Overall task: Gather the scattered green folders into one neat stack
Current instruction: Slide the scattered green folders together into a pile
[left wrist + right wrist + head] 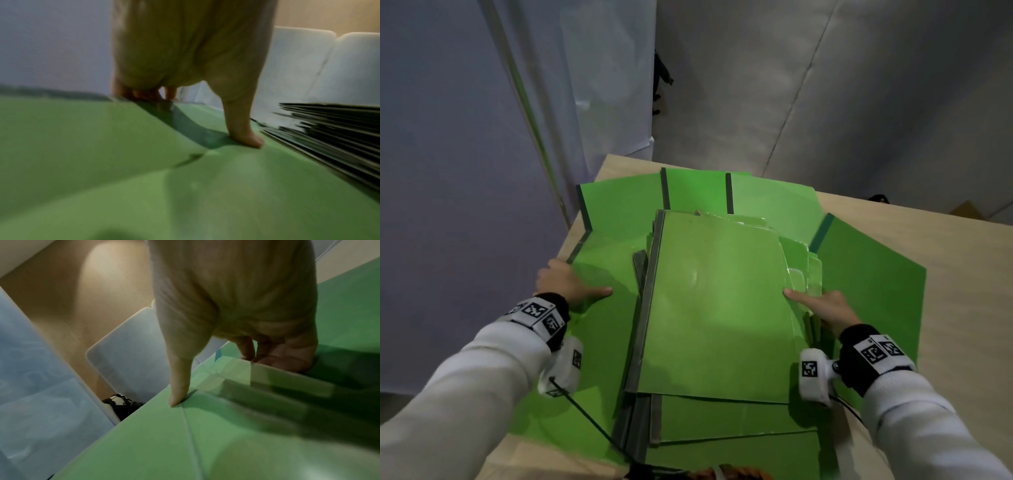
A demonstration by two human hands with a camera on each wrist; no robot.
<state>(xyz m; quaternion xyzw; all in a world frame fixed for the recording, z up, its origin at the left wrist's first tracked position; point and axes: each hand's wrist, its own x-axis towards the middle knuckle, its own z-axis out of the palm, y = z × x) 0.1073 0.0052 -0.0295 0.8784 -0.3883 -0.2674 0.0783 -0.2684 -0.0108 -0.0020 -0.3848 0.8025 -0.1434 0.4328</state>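
A thick stack of green folders (pixel 715 301) with dark spines lies mid-table. My right hand (pixel 825 310) grips its right edge: the thumb (pixel 176 399) lies on the top cover and the fingers (pixel 273 355) curl down along the stepped edges. A loose green folder (pixel 599 342) lies left of the stack, partly under it. My left hand (pixel 570 282) holds it, thumb (pixel 244 134) pressed on the cover, fingers (pixel 144 95) hooked over its far left edge at the table's rim. The stack's spines (pixel 329 129) show to the right of that thumb.
More green folders lie spread out: three at the back (pixel 695 188) and one on the right (pixel 869 274), others under the stack toward me. The light wooden table (pixel 962 274) ends close on the left. Grey fabric walls stand behind.
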